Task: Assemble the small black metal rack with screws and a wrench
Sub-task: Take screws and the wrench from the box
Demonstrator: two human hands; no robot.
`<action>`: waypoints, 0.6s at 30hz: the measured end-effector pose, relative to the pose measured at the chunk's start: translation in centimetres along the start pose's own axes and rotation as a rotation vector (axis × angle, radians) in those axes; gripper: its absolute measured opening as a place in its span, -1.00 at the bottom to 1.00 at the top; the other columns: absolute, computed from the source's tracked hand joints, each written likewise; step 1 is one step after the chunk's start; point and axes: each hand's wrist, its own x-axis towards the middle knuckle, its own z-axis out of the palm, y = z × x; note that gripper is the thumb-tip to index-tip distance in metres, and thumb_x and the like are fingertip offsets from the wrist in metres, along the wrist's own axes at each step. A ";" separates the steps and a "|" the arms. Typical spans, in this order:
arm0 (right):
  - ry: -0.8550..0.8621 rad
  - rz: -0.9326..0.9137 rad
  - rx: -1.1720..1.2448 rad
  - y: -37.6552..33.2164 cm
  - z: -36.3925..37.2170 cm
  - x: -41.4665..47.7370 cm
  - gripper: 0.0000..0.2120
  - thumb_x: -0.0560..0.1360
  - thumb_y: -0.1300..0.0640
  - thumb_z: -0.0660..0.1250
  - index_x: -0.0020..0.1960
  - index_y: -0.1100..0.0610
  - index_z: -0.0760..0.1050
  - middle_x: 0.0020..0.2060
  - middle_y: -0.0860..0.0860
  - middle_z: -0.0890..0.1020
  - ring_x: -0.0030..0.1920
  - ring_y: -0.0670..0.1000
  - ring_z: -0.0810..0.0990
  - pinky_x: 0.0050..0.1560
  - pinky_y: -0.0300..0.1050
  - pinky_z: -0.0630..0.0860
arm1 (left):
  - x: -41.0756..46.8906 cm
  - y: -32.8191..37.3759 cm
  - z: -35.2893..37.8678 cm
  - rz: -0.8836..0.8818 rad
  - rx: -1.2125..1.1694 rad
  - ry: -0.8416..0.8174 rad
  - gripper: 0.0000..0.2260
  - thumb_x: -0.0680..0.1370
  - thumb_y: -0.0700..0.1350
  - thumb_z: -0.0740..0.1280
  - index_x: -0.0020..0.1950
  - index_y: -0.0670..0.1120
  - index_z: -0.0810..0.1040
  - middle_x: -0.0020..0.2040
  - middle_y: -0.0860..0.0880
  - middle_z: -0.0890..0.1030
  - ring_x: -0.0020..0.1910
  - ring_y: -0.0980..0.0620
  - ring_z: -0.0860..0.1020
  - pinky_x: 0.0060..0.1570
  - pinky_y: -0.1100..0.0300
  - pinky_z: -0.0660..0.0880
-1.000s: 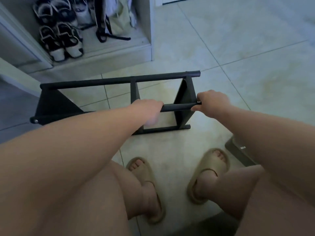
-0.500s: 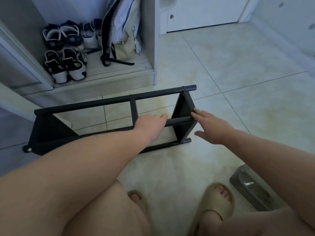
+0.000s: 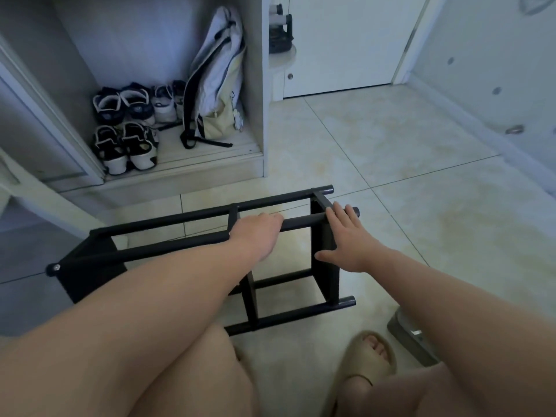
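Rack sits mid-frame on the tiled floor, long axis running from lower left to centre right. Left grip is on the near upper bar, fingers curled over it, holding it. Right grip is not clamped: fingers straight, laid flat over the top of the right end panel and the bar end, thumb splayed towards the left. Screw head shows at the far left end of the bar. Versus 1 s ago: right grip has let go of the bar end and gone flat. The rack has tipped towards the camera, and its lower rails now show in full. Edges: cupboard with shoes and backpack in the upper left, close behind the rack's left half. Door at top centre. Grey object just beside the sandal at lower right, near the rack's bottom rail. Open tile to the right and upper right of the rack.
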 end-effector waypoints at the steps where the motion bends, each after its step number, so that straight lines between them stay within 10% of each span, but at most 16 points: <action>1: 0.008 0.007 0.009 0.1 0.0 -0.1 0.02 0.55 -0.21 0.36 0.65 0.15 -0.27 0.64 0.05 -0.27 0.61 0.13 -0.34 0.60 0.08 -0.12 | 0.0 0.2 0.0 0.001 -0.018 -0.003 -0.66 0.46 -0.41 0.18 0.12 -0.05 0.39 -0.24 -0.02 0.37 -0.40 0.02 0.30 -0.48 0.12 0.17; 12: -0.032 0.033 0.011 3.1 2.9 5.0 -0.11 0.59 -0.38 0.10 0.66 0.01 -0.28 0.63 -0.01 -0.32 0.62 0.06 -0.34 0.61 0.18 -0.15 | 4.2 0.0 3.0 -0.033 0.051 -0.060 -0.62 0.51 -0.34 0.26 0.27 -0.06 0.35 0.08 -0.11 0.51 0.02 -0.20 0.55 -0.08 -0.10 0.52; 18: 0.116 0.009 0.002 3.6 6.1 12.8 -0.15 0.52 -0.47 -0.14 0.65 -0.07 -0.29 0.62 -0.02 -0.34 0.60 0.03 -0.38 0.57 0.17 -0.27 | 10.5 -3.3 6.7 -0.108 0.061 0.033 -0.59 0.52 -0.32 0.24 0.33 -0.05 0.35 0.16 -0.11 0.49 0.06 -0.15 0.50 -0.09 0.00 0.37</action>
